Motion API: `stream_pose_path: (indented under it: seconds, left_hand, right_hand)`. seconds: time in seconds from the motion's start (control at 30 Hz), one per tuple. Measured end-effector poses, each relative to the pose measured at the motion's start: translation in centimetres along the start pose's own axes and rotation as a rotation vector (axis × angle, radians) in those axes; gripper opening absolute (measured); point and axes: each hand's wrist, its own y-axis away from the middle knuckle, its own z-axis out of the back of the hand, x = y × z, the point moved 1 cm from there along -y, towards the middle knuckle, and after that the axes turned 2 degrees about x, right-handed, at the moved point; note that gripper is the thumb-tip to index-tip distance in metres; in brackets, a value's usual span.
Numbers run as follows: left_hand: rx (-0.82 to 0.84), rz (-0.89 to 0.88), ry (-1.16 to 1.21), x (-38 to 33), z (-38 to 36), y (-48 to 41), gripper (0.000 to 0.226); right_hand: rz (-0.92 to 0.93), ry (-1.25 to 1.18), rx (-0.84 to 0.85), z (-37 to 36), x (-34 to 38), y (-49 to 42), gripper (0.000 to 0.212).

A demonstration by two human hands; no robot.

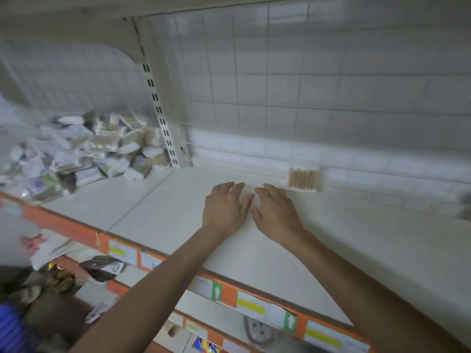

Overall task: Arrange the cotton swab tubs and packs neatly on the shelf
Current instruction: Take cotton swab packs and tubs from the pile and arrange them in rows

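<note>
— What was to be seen at the far left?

— A loose heap of cotton swab packs point(84, 151) was found piled on the shelf point(158, 212), left of the slotted upright point(160, 108). The packs were tumbled at all angles and none was lined up. No tubs could be made out in the blur.

— And how were the hands held?

— Both were stretched out palms down over the bare middle of the shelf, close side by side. The left hand point(224, 207) was seen with its fingers spread and relaxed, and nothing was grasped in it. The right hand point(276, 215) was likewise released, with loosely extended fingers and nothing held. Whether the shelf was touched by the fingertips could not be told.

— Was anything set in place?

— One single pack point(303, 179) was seen standing against the wire grid point(280, 98) at the back, just beyond and to the right of the right hand and apart from its fingers.

— Which step was judged to be in hand?

— The task was judged to be barely begun. One pack was placed, the heap was unsorted, and both hands were free between placements.

— What was called for next?

— A reach to the left, past the upright, would be needed. A pack would be gripped by its sides, carried across and set flush beside the single pack, the same way up, so that a row is begun along the back. Care would be wanted, since the standing pack looked light and easily tipped.
</note>
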Motion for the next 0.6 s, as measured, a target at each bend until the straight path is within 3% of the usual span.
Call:
stream_pose_path:
  seconds: [0.1,0.4,0.6]
  left_hand:
    - [-0.019,0.082,-0.036,5.3,1.3,-0.3,0.053]
    - [-0.104,0.311,-0.021,18.8,5.9,-1.6,0.056]
    - [-0.337,0.361,0.115,25.2,9.6,-4.4,0.049]
  right_hand:
    - [0.042,-0.035,0.021,-2.2,4.4,-3.0,0.049]
    - [0.114,-0.228,0.038,-7.4,15.5,-11.5,0.051]
    - [0.076,-0.510,0.000,-7.7,21.2,-17.1,0.046]
